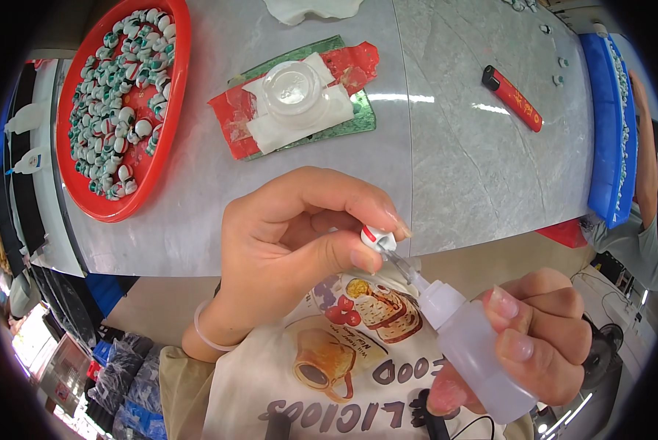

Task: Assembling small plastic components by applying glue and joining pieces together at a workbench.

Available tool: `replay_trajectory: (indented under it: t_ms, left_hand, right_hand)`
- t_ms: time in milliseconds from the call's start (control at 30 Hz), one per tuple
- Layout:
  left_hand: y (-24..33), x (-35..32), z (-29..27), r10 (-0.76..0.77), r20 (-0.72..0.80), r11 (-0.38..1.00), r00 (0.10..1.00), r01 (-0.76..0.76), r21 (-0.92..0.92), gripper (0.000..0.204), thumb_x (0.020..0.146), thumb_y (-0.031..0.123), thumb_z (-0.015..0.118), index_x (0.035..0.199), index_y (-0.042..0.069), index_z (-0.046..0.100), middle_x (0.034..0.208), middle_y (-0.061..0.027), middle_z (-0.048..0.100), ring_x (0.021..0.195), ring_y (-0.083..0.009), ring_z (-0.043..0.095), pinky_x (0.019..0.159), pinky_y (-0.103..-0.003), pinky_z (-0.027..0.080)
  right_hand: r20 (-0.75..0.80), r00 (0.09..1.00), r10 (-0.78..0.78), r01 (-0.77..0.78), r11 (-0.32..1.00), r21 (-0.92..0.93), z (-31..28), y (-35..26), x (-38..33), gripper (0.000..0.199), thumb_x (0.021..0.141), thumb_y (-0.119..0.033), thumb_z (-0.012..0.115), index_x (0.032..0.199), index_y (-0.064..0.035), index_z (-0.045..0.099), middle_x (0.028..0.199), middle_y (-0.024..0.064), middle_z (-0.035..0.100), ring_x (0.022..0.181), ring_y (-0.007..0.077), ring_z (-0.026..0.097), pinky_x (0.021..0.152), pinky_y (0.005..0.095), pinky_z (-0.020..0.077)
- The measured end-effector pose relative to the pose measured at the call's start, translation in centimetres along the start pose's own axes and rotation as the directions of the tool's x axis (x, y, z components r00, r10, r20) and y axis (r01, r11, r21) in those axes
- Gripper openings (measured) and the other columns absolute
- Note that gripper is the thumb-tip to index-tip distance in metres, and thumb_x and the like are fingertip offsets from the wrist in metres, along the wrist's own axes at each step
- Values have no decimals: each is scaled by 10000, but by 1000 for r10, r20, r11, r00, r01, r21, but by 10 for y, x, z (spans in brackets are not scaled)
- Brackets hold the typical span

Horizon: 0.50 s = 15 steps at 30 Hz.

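Head view showed the left hand [292,249] pinching a tiny white and red bead [378,237] at its fingertips. The right hand [542,341] gripped a little clear squeeze bottle [472,345], its thin tip touching the bead, just in front of the grey table [454,161]. A red tray [175,125] of beads sat far left.

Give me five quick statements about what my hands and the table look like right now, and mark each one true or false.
1. The right hand holds a small translucent squeeze bottle. True.
2. The left hand pinches a small white and red bead at the bottle's nozzle tip. True.
3. The red tray of beads sits on the table's right side. False: it is at the left; a blue tray is at the right.
4. The red lighter lies inside the red tray. False: it lies on the grey table.
5. A clear round lid rests on white tissue. True.
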<state>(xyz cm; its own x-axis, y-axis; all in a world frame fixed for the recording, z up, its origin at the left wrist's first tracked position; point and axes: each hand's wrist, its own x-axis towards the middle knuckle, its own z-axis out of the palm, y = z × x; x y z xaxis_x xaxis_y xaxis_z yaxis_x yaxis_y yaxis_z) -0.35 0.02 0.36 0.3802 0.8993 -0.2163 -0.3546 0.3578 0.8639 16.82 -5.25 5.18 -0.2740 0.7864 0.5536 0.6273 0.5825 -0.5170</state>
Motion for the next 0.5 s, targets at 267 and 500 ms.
replay_trajectory:
  t_ms: [267,500]
  left_hand:
    - [-6,2,-9,65,83,997,994,-62,-45,237,697,72,672,856,-21,523,813,-134,575,734,-177,572,604,-256,481]
    - [-7,0,-17,126,154,990,980,-115,-82,197,730,-32,623,908,-59,543,884,-139,582,829,-196,595,652,-254,504]
  right_hand:
    - [130,991,-39,44,999,-33,-15,8,-8,555,705,-478,634,1002,-56,431,816,77,497,546,135,407,430,225,331]
    - [99,992,78,-100,963,249,-18,21,-6,497,721,-352,652,1029,-36,423,914,111,463,660,189,486,554,279,424]
